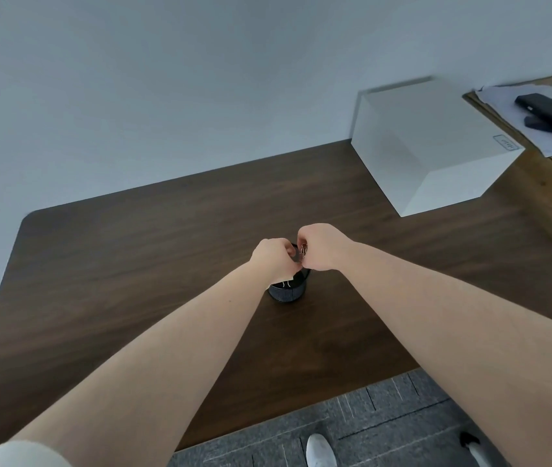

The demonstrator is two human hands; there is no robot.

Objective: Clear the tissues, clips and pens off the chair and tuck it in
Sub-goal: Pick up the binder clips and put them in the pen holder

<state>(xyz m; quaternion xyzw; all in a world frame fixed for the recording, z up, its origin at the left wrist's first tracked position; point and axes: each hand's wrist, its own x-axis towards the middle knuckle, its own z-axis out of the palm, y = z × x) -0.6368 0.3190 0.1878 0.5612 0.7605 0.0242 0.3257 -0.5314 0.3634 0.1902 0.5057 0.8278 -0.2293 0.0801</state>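
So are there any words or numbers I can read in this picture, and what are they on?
Only one bit of writing shows, and nothing can be read for certain.
Small framed label on top of the white box: a few handwritten marks, too small and blurred to read.
Dark pot on the table: no writing visible.
Papers at the far right: no text visible.

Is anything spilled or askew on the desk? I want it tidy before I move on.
Nothing stands out. The cup stands upright on the desk, both hands over its mouth with clips. The white box sits flat at the far right. No spill shows.
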